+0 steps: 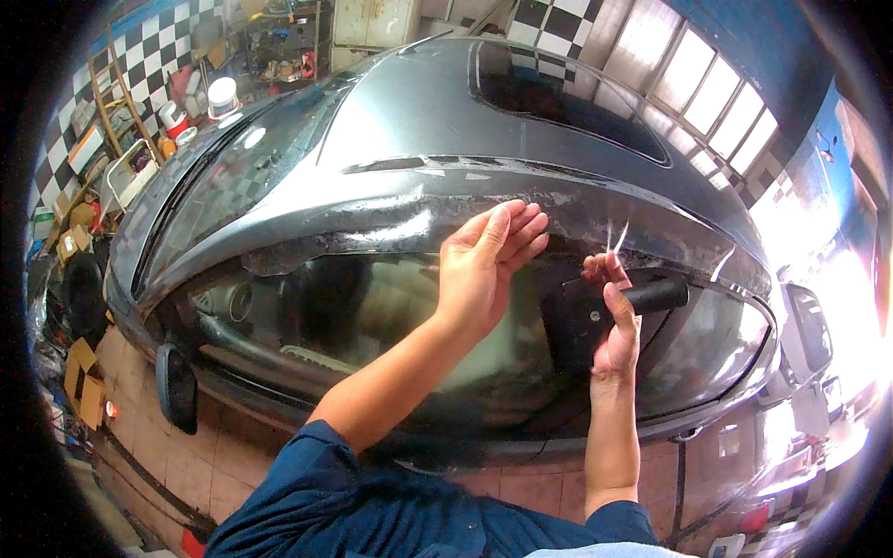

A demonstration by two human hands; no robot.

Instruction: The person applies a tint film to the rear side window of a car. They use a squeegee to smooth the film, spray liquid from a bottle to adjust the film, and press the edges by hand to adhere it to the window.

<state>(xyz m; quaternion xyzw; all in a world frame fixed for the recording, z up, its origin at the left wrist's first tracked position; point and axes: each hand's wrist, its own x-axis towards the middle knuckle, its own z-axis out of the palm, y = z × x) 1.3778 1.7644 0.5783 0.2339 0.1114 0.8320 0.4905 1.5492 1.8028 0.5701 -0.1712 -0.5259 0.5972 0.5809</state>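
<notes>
My left hand (491, 244) is raised at the near roof edge of a grey car (391, 112), its fingers together and slightly bent, thumb against them; what they hold, if anything, is hidden. Glossy transparent film (391, 219) with wrinkles lies along that roof edge, above the side window (372, 325). My right hand (610, 312) is lower and to the right, fingers curled on a thin clear piece of film, which shows as pale glints above them. A dark cylindrical shape (660, 296) is just right of that hand.
The car's mirror (175, 389) juts out at lower left. Cardboard (86, 383), buckets (223, 96), a wooden ladder (121, 93) and assorted clutter line the left side. The tiled floor (223, 456) shows below the car. Bright windows (707, 88) stand beyond the roof.
</notes>
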